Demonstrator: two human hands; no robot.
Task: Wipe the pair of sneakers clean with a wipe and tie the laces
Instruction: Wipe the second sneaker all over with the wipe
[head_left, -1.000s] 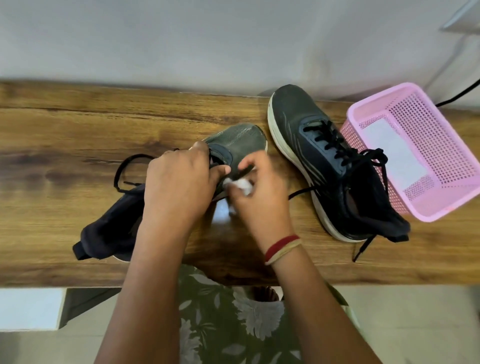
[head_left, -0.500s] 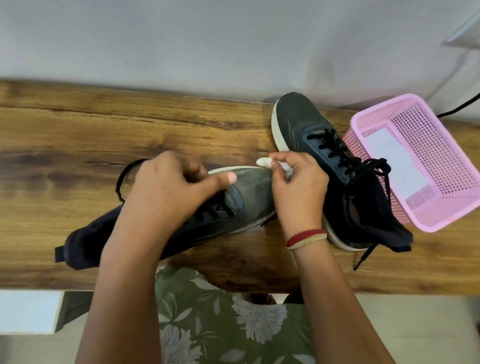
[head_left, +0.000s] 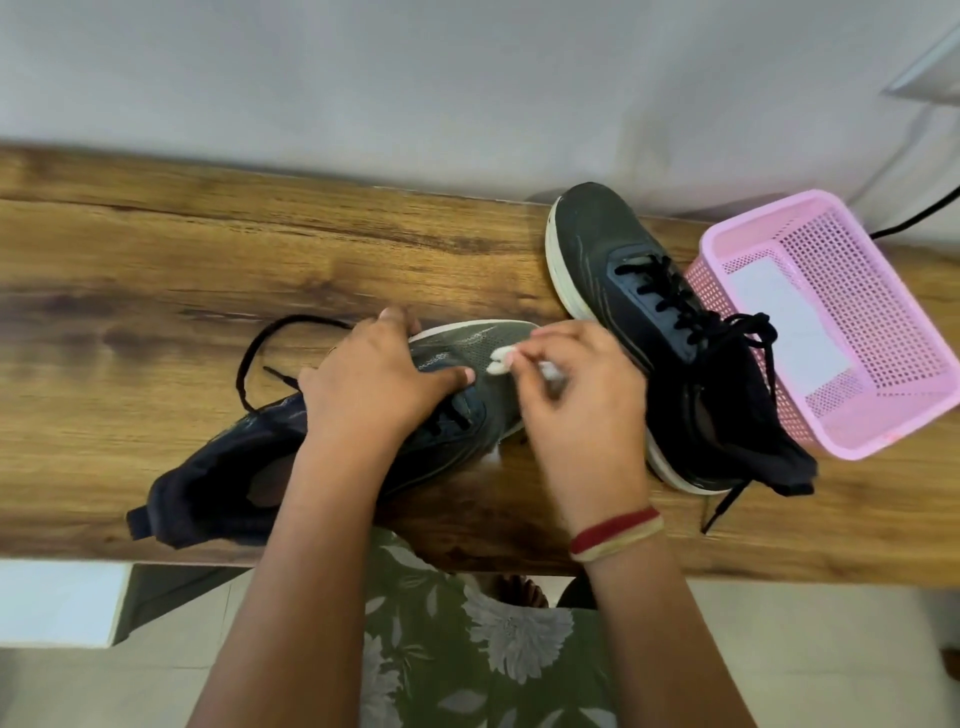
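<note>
Two dark sneakers, one pink perforated plastic basket (head_left: 883, 415) and one white sheet (head_left: 789, 322) inside it sit on the wood-grain table (head_left: 156, 270): the near sneaker (head_left: 483, 353) lies crosswise at the front, and the far sneaker (head_left: 613, 249) stands just beside the basket. Since half a second ago, the single crumpled white wipe (head_left: 500, 362) has shifted from the toe's far rim onto the mesh toe top, just beside the left thumb. The left hand (head_left: 374, 384) grips the near sneaker across its midfoot, and the right hand (head_left: 582, 405) pinches the wipe.
</note>
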